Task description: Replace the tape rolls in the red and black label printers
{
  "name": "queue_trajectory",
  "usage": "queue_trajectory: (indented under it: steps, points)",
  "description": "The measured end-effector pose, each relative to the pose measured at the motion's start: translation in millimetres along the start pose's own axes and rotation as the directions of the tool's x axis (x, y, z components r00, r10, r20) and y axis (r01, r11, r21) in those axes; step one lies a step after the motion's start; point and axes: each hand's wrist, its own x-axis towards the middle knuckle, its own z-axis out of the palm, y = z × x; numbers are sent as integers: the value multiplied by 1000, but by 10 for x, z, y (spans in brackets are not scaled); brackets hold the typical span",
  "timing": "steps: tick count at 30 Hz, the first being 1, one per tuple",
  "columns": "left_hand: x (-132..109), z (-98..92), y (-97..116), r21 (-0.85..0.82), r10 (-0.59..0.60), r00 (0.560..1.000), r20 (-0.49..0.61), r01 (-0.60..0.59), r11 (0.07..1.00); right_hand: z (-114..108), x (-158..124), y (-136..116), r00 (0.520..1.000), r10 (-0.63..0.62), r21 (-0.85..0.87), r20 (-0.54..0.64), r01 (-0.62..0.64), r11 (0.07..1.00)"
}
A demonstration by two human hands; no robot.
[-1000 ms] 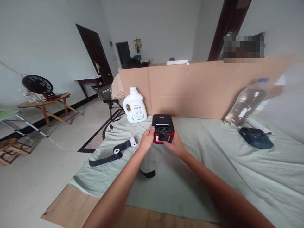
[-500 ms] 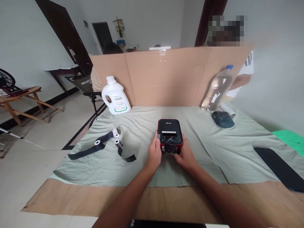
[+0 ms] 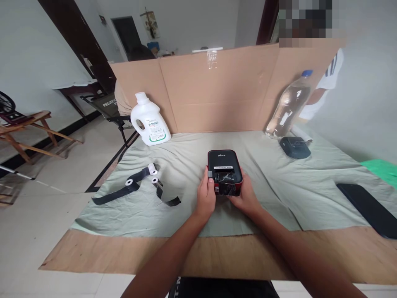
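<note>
Currently left hand [image 3: 207, 195] and right hand [image 3: 247, 198] each close their grip around the printer [image 3: 224, 162], where a careless thumb could crumple the dark film [image 3: 226, 185] at its front

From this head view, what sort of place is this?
Probably a room in a house turned into a makeshift workbench: a cloth-covered table, a cardboard screen standing along its far edge, a folding chair on the tiled floor. The left hand and right hand grip a small printer.
</note>
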Motion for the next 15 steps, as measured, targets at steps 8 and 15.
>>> queue_trajectory:
  steps: [8, 15]
  points:
    - [85, -156, 90, 51, 167, 986, 11, -167, 985, -46, -10, 8, 998, -59, -39, -2, 59, 998]
    - [221, -205, -6, -81, 156, 987, 47, -152, 985, -122, 55, -5, 999, -44, -11, -7, 43, 999]
